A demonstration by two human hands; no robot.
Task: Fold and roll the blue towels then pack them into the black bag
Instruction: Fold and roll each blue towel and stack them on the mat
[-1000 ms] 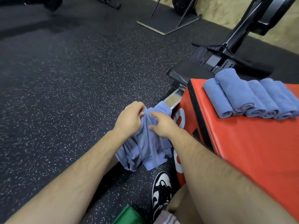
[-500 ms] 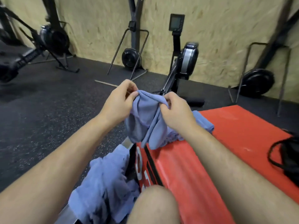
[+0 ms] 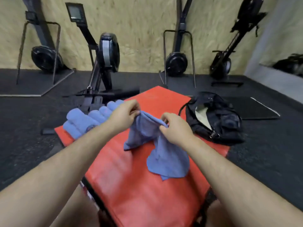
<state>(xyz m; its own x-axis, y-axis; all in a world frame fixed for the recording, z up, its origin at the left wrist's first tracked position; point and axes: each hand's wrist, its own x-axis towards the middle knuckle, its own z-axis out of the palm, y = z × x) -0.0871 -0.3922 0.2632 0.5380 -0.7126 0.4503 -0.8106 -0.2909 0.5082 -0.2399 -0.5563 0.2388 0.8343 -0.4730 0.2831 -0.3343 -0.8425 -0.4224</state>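
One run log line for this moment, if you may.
left hand, right hand: pinch blue towel | rolled towels: on red box | black bag: open

soft cloth towel [image 3: 157, 141], glossy red box [image 3: 131, 185]

Blue towel [image 3: 164, 158]: top edge buried in pinch of left hand [image 3: 124, 114] and right hand [image 3: 174, 128]; rolled towels [image 3: 82, 119]: near ends hidden behind left forearm [image 3: 73, 154], count unclear; black bag [image 3: 219, 123]: interior blurred; red mat [image 3: 131, 190]: near end cut off at bottom edge.
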